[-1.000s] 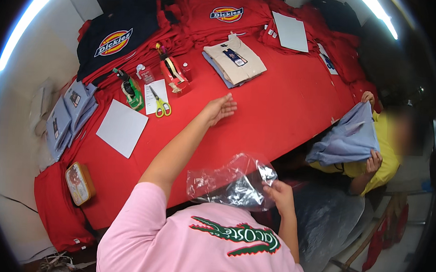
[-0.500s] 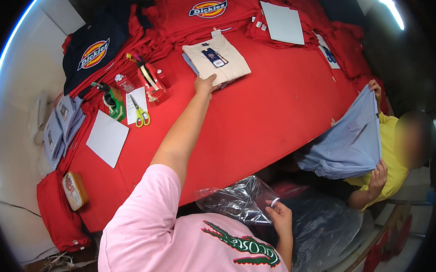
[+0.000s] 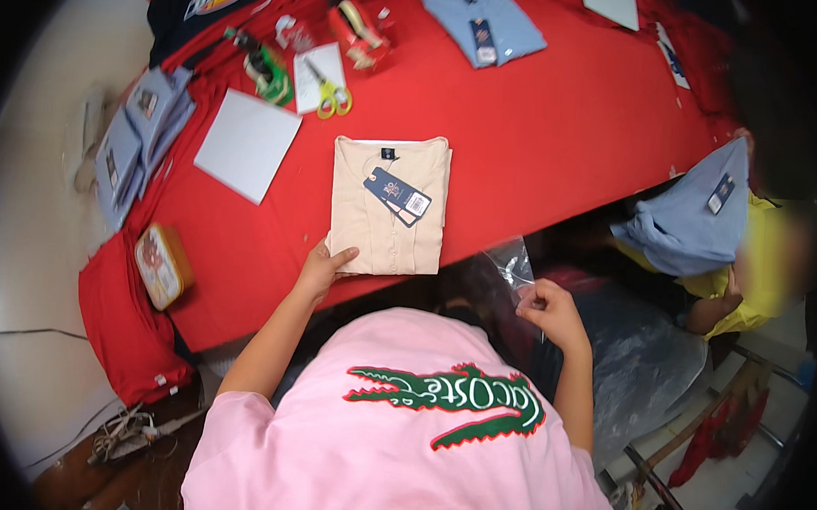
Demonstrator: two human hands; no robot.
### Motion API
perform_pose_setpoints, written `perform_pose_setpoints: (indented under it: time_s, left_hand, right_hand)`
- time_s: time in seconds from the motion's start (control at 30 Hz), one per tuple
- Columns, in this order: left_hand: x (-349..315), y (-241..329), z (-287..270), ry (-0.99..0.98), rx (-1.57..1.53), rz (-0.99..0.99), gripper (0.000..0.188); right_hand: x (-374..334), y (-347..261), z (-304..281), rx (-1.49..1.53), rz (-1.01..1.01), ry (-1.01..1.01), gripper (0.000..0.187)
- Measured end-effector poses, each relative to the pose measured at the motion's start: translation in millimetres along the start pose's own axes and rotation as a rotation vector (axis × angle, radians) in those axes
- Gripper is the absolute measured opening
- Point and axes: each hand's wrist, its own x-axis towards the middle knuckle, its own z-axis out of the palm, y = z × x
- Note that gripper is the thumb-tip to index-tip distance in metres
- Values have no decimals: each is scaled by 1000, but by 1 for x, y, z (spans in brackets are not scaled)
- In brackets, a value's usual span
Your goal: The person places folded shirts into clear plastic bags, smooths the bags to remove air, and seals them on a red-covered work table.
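Observation:
A folded beige shirt (image 3: 373, 235) with dark hang tags (image 3: 398, 198) is at the near edge of the red table. My left hand (image 3: 322, 268) grips its lower left corner, thumb on top and the fingers hidden beneath. Off the table's edge to the right, my right hand (image 3: 556, 312) pinches a clear plastic bag (image 3: 515, 262), which hangs from the fingertips. Farther back on the table lies a folded light blue shirt (image 3: 514, 32) with a dark tag.
Scissors (image 3: 331, 97), a green tape dispenser (image 3: 268, 77), a white board (image 3: 247, 146) and stacked blue shirts (image 3: 125, 165) are at the left. A tin box (image 3: 160, 267) stands at the near left. On the right, a person in yellow holds up a blue shirt (image 3: 688, 217).
My left hand has drawn the beige shirt toward me, exposing the blue shirt formerly under it. My right hand still holds the bag, now raised. The view has shifted.

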Motion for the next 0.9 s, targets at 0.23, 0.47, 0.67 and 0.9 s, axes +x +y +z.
perform_pose_setpoints:
  time_s: [0.23,0.47,0.67,0.9]
  left_hand:
    - [-45,-52,-76,102,247,73,57]
    - [-96,30,-28,-360,713,668,93]
    - [-83,15,24,-823,360,90,88]
    - [-88,0,35,-569,238,141,41]
  right_hand:
    - [-10,-27,100,-48,79,-264,18]
    - [-35,-46,129,410,137,-389,14]
    - [-41,-99,118,353,200,-118,19]
    - [-68,-73,115,557,-19,99,24]
